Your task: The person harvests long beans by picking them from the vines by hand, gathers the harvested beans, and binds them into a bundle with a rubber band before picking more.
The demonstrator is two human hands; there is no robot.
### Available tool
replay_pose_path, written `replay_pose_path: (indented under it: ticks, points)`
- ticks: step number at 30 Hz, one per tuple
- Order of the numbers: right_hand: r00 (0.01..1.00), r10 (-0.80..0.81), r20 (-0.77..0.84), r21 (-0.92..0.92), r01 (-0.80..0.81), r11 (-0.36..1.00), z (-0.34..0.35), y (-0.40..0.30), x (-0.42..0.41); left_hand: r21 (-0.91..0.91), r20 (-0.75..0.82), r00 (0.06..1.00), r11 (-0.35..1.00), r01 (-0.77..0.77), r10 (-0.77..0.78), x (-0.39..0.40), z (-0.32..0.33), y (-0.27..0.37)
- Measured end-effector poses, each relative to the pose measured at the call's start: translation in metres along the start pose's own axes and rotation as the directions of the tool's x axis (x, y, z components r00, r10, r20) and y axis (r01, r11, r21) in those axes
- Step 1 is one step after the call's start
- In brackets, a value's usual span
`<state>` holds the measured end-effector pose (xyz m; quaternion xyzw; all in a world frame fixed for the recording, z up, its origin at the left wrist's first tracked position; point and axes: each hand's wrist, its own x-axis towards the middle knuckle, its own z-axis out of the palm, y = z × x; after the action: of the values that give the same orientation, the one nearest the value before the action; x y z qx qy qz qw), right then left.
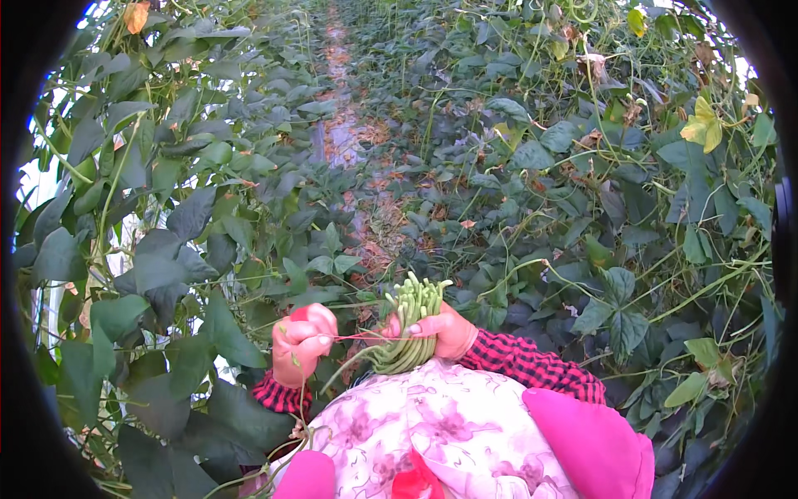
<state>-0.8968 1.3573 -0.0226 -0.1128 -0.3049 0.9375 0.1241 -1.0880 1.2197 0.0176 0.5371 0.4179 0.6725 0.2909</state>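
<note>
A bundle of long green yard-long bean pods (408, 334) is held upright against the front of a flowered garment (430, 411), its cut ends fanned at the top. My right hand (439, 330) wraps the bundle from the right side, thumb across the pods. To the left of it, my left hand (303, 343) is closed on a thin red tie (349, 337) that stretches taut to the bundle. Something red shows over the left fingers; what it is, I cannot tell. One pod curves out from the bundle's lower left.
Leafy climbing bean vines (156, 262) rise close on the left, and more vines (617, 299) hang on the right. A narrow path (343, 137) with dry leaves runs away between them. A thin stem crosses near my left wrist.
</note>
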Motion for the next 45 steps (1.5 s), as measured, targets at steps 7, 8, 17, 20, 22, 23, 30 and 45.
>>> replay_pose_path:
  ticks: [7,8,17,20,22,23,30,45]
  points:
    - [0.996,0.044,0.072,0.046,-0.047,0.998,0.005,0.007,-0.004,-0.766,0.197,0.973,0.601,0.229,-0.12,0.001,0.023,-0.025]
    - [0.999,0.011,0.042,0.029,-0.012,1.0,0.0,0.008,-0.008,-0.811,0.326,0.944,0.53,0.25,0.053,0.005,0.022,-0.045]
    - [0.993,-0.105,-0.059,0.047,0.108,0.993,0.006,0.008,-0.025,-0.861,0.292,0.866,0.283,0.423,-0.407,-0.021,0.031,-0.074]
    - [0.994,-0.107,-0.015,0.006,0.107,0.994,-0.001,0.007,-0.026,-0.564,0.241,0.847,0.642,0.52,-0.475,-0.009,0.042,-0.072]
    - [0.993,-0.113,0.02,-0.029,0.113,0.993,-0.003,0.007,-0.027,-0.504,0.273,0.859,0.696,0.512,-0.434,-0.001,0.052,-0.075]
    - [0.991,-0.129,0.031,-0.055,0.13,0.99,-0.004,0.006,-0.028,-0.441,0.306,0.867,0.748,0.496,-0.394,0.002,0.054,-0.077]
    - [0.985,-0.097,0.142,-0.632,0.166,0.757,0.006,-0.015,-0.035,-0.54,0.542,0.699,0.444,0.715,-0.467,-0.003,0.07,-0.083]
    - [0.91,0.289,0.298,-0.68,-0.01,0.733,0.01,-0.09,-0.025,-0.064,0.921,0.311,0.698,0.714,-0.234,0.046,0.052,-0.079]
